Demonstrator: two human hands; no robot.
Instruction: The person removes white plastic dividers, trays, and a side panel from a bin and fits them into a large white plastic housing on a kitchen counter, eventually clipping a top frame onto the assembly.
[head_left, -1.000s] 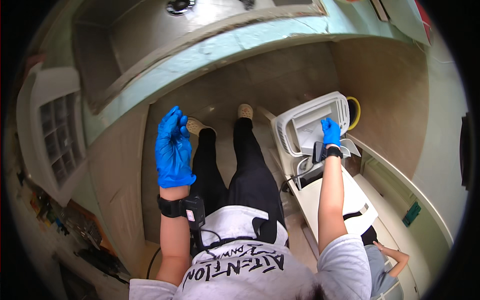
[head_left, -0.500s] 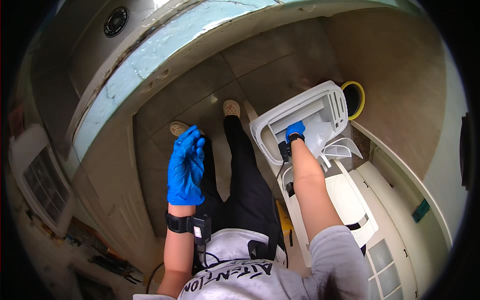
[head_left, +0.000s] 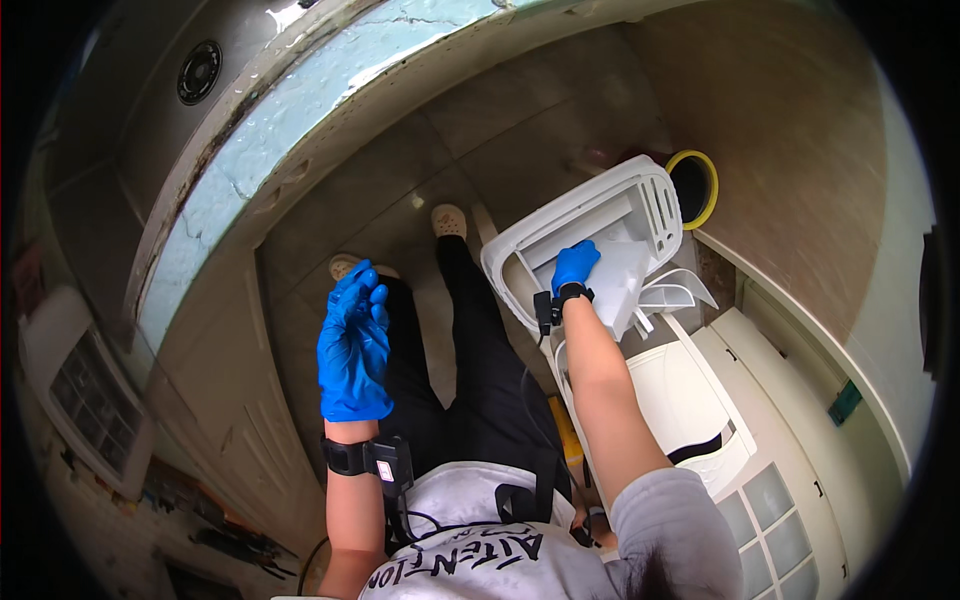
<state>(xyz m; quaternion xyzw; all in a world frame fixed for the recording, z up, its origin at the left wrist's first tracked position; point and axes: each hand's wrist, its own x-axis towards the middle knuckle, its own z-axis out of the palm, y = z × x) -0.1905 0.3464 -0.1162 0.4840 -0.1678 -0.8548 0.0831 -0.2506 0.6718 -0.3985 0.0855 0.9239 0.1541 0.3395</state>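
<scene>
Right hand [head_left: 574, 266], blue-gloved: grip closed on the near edge of a white plastic sheet [head_left: 618, 282], which is held inside the open white appliance lid [head_left: 600, 215] at about 1 o'clock from the person's body, just beside a small white tray [head_left: 672, 296] and near a yellow-rimmed round opening [head_left: 693, 187] at 2 o'clock. Left hand [head_left: 354, 343], blue-gloved: raised at 10 o'clock over the tiled floor [head_left: 480, 140], fingers extended and held together, grip open with nothing in it; a black wrist device [head_left: 368, 458] is worn below the glove. Pale blue counter edge [head_left: 300, 110] is noted at 11 o'clock, with a steel sink [head_left: 180, 90] beyond it.
</scene>
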